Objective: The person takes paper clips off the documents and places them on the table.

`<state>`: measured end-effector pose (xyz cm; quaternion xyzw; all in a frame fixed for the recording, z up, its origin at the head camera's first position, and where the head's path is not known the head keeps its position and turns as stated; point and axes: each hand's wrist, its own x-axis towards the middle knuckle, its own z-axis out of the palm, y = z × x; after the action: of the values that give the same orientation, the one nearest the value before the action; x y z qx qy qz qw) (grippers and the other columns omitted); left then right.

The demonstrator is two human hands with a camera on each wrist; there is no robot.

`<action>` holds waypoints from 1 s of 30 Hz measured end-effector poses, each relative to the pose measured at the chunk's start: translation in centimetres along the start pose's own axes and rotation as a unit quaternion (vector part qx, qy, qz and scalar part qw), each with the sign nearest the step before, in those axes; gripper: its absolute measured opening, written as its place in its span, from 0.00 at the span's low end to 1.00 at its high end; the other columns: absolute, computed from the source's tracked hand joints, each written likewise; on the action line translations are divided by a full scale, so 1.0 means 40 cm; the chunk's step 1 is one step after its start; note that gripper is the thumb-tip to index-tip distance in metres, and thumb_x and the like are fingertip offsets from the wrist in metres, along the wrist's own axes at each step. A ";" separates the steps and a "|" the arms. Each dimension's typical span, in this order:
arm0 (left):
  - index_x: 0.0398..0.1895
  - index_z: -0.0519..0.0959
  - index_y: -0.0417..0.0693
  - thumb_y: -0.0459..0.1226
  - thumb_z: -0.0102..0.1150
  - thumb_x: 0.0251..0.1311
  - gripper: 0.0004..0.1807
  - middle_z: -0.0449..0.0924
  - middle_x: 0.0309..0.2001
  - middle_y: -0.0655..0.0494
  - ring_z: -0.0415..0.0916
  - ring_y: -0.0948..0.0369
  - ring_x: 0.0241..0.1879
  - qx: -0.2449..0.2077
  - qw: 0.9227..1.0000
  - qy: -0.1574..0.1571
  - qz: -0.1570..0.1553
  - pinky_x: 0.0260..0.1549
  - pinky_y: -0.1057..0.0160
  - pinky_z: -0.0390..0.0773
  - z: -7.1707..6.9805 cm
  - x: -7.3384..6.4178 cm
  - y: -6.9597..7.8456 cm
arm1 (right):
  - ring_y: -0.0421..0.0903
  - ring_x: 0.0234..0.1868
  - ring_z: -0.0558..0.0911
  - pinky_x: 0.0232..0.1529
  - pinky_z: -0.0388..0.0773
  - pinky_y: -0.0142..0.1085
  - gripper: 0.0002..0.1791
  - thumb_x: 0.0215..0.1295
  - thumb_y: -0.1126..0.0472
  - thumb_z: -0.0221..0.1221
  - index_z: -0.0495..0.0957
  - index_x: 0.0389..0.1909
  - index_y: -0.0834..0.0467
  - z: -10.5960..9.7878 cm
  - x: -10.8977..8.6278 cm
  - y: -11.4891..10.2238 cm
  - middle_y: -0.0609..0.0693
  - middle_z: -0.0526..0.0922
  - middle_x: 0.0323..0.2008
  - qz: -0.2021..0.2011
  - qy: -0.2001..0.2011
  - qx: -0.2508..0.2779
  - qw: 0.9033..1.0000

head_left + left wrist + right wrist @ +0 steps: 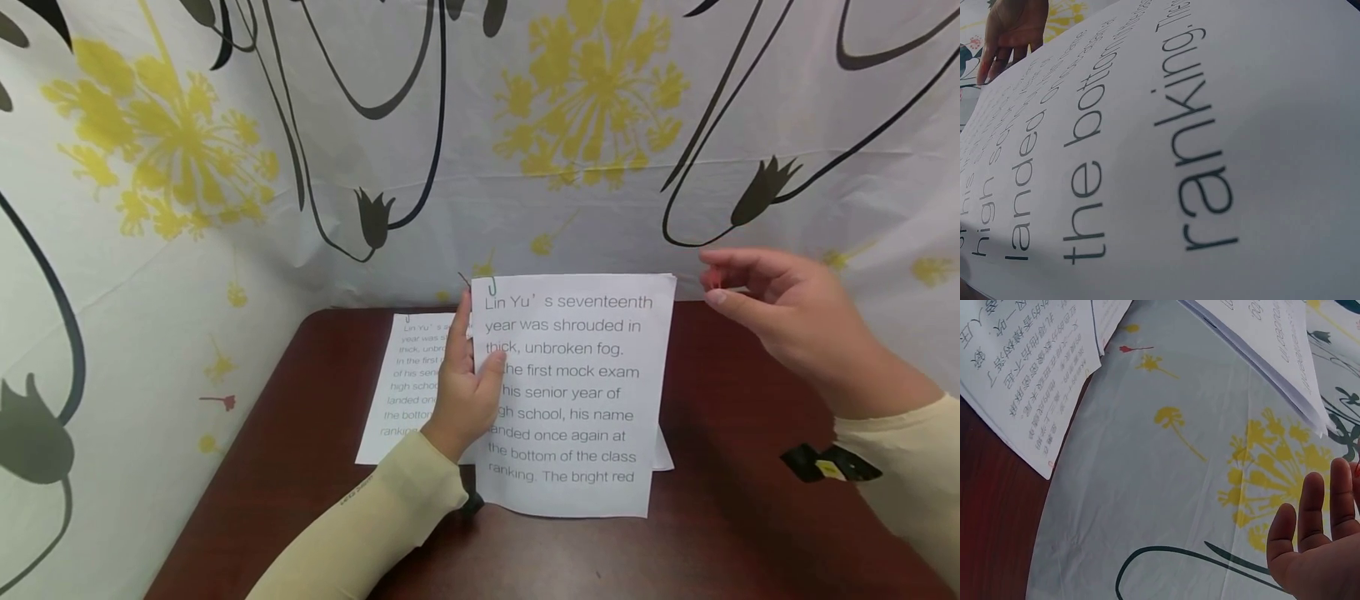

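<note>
My left hand (468,396) grips the left edge of a stack of printed sheets (577,417), its thumb on the front and its fingers behind. The stack stands nearly upright, and a green paper clip (492,287) sits on its top left corner. Thumb and forefinger of my right hand (802,325) pinch a small red thing, apparently a paper clip (713,277), to the right of the stack and apart from it. Most of it is hidden by the fingertips. Print on the front sheet (1285,156) fills the left wrist view. The stack's layered edge (1266,375) shows in the right wrist view.
More printed sheets (382,417) lie on the dark red table (247,508) behind my left hand, partly covered. One sheet with Chinese characters (1041,369) has a small red mark or clip at its corner. Floral cloth (450,150) hangs behind and at the left.
</note>
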<state>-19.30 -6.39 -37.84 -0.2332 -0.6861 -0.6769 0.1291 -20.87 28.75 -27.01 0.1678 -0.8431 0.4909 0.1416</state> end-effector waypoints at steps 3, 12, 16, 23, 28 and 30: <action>0.86 0.37 0.77 0.24 0.45 0.77 0.49 0.75 0.71 0.57 0.90 0.52 0.46 -0.001 1.000 -0.001 0.001 0.43 0.55 0.91 -0.002 0.000 0.000 | 0.32 0.46 0.85 0.43 0.81 0.18 0.24 0.70 0.73 0.64 0.82 0.65 0.55 -0.005 -0.010 0.012 0.37 0.87 0.47 0.005 -0.007 -0.006 1.000; 0.86 0.37 0.78 0.24 0.45 0.77 0.50 0.73 0.73 0.58 0.90 0.51 0.46 0.001 1.000 -0.004 0.012 0.43 0.55 0.91 -0.005 0.001 -0.001 | 0.32 0.45 0.85 0.42 0.82 0.19 0.23 0.68 0.73 0.65 0.82 0.63 0.56 0.001 -0.040 0.041 0.35 0.87 0.45 0.008 -0.024 -0.016 1.000; 0.86 0.37 0.78 0.24 0.45 0.77 0.50 0.72 0.74 0.59 0.90 0.52 0.47 -0.001 1.000 -0.002 0.011 0.43 0.55 0.91 -0.005 -0.001 -0.002 | 0.31 0.45 0.83 0.41 0.81 0.18 0.23 0.69 0.71 0.67 0.81 0.63 0.58 0.014 -0.055 0.047 0.34 0.86 0.45 0.011 -0.031 -0.043 0.999; 0.85 0.37 0.80 0.24 0.45 0.77 0.50 0.73 0.73 0.58 0.89 0.51 0.47 0.001 1.000 -0.002 0.008 0.44 0.55 0.90 -0.004 -0.003 -0.001 | 0.30 0.45 0.83 0.40 0.81 0.19 0.23 0.70 0.68 0.67 0.81 0.64 0.58 0.022 -0.080 0.065 0.35 0.86 0.46 0.012 -0.050 -0.052 0.997; 0.86 0.36 0.75 0.25 0.45 0.78 0.49 0.75 0.71 0.57 0.90 0.51 0.46 0.005 1.000 -0.001 0.006 0.43 0.55 0.91 -0.004 -0.005 0.000 | 0.31 0.44 0.82 0.39 0.82 0.19 0.22 0.70 0.68 0.67 0.80 0.64 0.58 0.023 -0.105 0.092 0.36 0.85 0.46 0.007 -0.067 -0.062 0.996; 0.86 0.36 0.75 0.25 0.45 0.78 0.49 0.75 0.71 0.57 0.90 0.51 0.46 0.006 1.000 -0.001 0.007 0.43 0.55 0.91 -0.004 -0.005 0.001 | 0.30 0.44 0.82 0.38 0.81 0.20 0.22 0.70 0.68 0.67 0.80 0.64 0.58 0.024 -0.116 0.104 0.35 0.85 0.46 0.008 -0.069 -0.065 0.995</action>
<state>-19.14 -6.56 -37.89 -0.2379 -0.6885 -0.6719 0.1339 -18.52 30.52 -32.59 0.1848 -0.8825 0.4232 0.0891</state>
